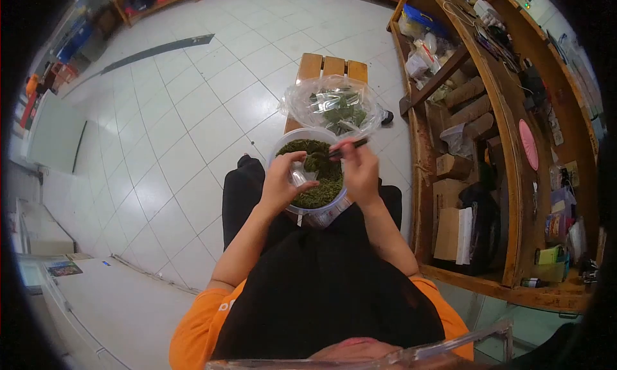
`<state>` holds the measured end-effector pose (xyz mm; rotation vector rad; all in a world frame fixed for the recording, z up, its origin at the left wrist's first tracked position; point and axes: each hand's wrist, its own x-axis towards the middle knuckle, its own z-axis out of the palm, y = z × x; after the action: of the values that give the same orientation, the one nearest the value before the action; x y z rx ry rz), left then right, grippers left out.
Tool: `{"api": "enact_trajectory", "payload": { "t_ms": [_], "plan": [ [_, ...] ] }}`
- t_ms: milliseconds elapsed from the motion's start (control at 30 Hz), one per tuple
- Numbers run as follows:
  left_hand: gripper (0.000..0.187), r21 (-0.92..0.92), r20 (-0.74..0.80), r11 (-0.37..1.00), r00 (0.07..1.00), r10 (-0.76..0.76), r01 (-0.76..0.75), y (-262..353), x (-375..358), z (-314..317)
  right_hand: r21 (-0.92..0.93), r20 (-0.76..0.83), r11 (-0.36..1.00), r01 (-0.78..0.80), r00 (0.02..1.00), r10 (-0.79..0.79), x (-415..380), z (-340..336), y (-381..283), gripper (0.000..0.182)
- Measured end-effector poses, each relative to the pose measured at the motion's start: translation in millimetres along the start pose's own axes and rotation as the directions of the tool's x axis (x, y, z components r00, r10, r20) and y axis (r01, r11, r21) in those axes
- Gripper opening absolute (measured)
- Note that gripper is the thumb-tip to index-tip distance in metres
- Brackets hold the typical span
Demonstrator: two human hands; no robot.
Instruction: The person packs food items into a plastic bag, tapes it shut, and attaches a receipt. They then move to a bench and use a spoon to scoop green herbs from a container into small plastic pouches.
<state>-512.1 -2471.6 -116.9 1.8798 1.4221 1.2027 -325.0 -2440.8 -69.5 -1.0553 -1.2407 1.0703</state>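
A round plastic tub (313,211) of green moss (321,193) rests at my lap, between my knees. Above it my left hand (277,180) grips a small clear plastic cup (301,173) between thumb and fingers, its opening tilted toward the right. My right hand (362,177) is closed on dark tweezers (358,143), whose tips point left to a clump of moss (314,162) beside the cup. Just beyond the tub lies a clear plastic bag (302,103) with green leafy plants (344,116) inside.
The bag lies on a slatted wooden bench (333,65). On the right stands a wooden shelf unit (514,241) crowded with boxes, bags and a pink oval dish (528,144). White floor tiles (186,113) extend to the left. A white cabinet (122,306) is at lower left.
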Motion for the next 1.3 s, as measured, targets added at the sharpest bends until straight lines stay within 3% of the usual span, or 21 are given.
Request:
{"api": "enact_trajectory", "payload": {
  "t_ms": [33, 67, 100, 133, 200, 233, 300, 333, 400, 467, 533, 567, 600, 667, 700, 767, 900, 967, 1100, 1200, 1300],
  "plan": [
    [0.069, -0.021, -0.009, 1.0, 1.0, -0.006, 0.006, -2, 0, 3, -0.181, 0.259, 0.94, 0.29, 0.936, -0.239, -4, 2, -14, 0.013],
    [0.069, -0.042, -0.019, 0.999, 1.0, -0.013, 0.012, -4, -1, 6, -0.267, 0.532, 0.77, 0.58, 0.755, -0.384, -6, 3, -25, 0.01],
    [0.069, -0.04, -0.018, 0.999, 1.0, -0.014, 0.013, -7, -2, 7, -0.234, 0.595, 0.678, 0.696, 0.654, -0.466, -7, 6, -31, 0.015],
    [0.068, -0.081, -0.048, 0.996, 0.998, -0.036, 0.032, -11, -3, 7, -0.233, 0.593, 0.68, 0.696, 0.655, -0.467, -7, 5, -30, 0.015],
    [0.067, -0.12, -0.079, 0.992, 0.995, -0.06, 0.05, -11, -4, 5, -0.184, 0.356, 0.642, 0.744, 0.659, -0.662, -6, 3, -29, 0.017],
    [0.067, -0.12, -0.108, 0.99, 0.991, -0.081, 0.068, -8, -3, 1, -0.182, 0.356, 0.642, 0.744, 0.659, -0.663, -4, 3, -21, 0.017],
    [0.066, -0.12, -0.136, 0.989, 0.985, -0.102, 0.086, -5, -3, -1, -0.036, 0.233, 0.835, 0.55, 0.817, -0.528, -1, 6, -1, 0.021],
    [0.064, -0.124, -0.161, 0.988, 0.981, -0.107, 0.087, -4, -4, -1, -0.037, 0.232, 0.833, 0.552, 0.816, -0.53, -3, 9, 4, 0.021],
    [0.062, -0.129, -0.185, 0.988, 0.977, -0.108, 0.085, -7, -4, 0, -0.248, 0.468, 0.899, 0.361, 0.857, -0.214, -11, 22, 14, 0.02],
    [0.058, 0.025, -0.205, 0.999, 0.978, -0.041, 0.047, -16, -6, 2, -0.276, 0.508, 0.867, 0.416, 0.829, -0.236, -19, 28, 30, 0.016],
    [0.05, 0.079, -0.218, 0.997, 0.976, 0.011, 0.006, -9, -5, -4, -0.325, 0.488, 0.897, 0.298, 0.866, -0.111, -21, 31, 36, 0.014],
    [0.042, 0.13, -0.225, 0.991, 0.972, 0.066, -0.037, -7, -4, -7, -0.295, 0.432, 0.885, 0.36, 0.876, -0.212, -20, 31, 39, 0.016],
    [0.042, 0.132, -0.225, 0.991, 0.972, 0.064, -0.035, -10, -5, -7, -0.294, 0.433, 0.886, 0.358, 0.877, -0.211, -19, 31, 41, 0.016],
    [0.024, -0.198, -0.115, 0.977, 0.988, -0.101, 0.077, -18, -6, -9, -0.217, 0.326, 0.948, 0.232, 0.933, -0.153, -16, 28, 47, 0.021],
    [0.024, -0.2, -0.113, 0.977, 0.989, -0.098, 0.074, -18, -5, -11, -0.219, 0.323, 0.947, 0.233, 0.934, -0.155, -15, 27, 42, 0.021],
    [0.011, -0.239, -0.085, 0.967, 0.99, -0.112, 0.089, -17, -5, -15, -0.292, 0.321, 0.951, 0.098, 0.947, 0.001, -14, 24, 31, 0.025],
    [0.008, -0.239, 0.004, 0.966, 0.995, -0.103, 0.1, -13, -6, -26, -0.304, 0.36, 0.945, 0.123, 0.933, -0.006, -12, 21, 29, 0.029],
    [0.007, 0.003, -0.011, 0.989, 0.989, 0.15, -0.15, -10, -2, -32, -0.359, 0.407, 0.883, 0.303, 0.902, -0.145, -10, 21, 33, 0.022],
    [0.007, 0.052, 0.001, 0.991, 0.993, 0.122, -0.122, 0, -2, -36, -0.382, 0.438, 0.874, 0.302, 0.891, -0.117, -10, 22, 43, 0.016],
    [0.006, 0.031, -0.042, 0.999, 0.998, 0.04, -0.039, -5, -4, -31, -0.424, 0.353, 0.885, 0.191, 0.935, -0.033, -10, 22, 45, 0.013],
    [0.005, -0.08, -0.028, 0.997, 1.0, 0.007, -0.009, -9, -5, -29, -0.406, 0.384, 0.889, 0.214, 0.922, -0.046, -10, 22, 34, 0.013]
  ]
}}
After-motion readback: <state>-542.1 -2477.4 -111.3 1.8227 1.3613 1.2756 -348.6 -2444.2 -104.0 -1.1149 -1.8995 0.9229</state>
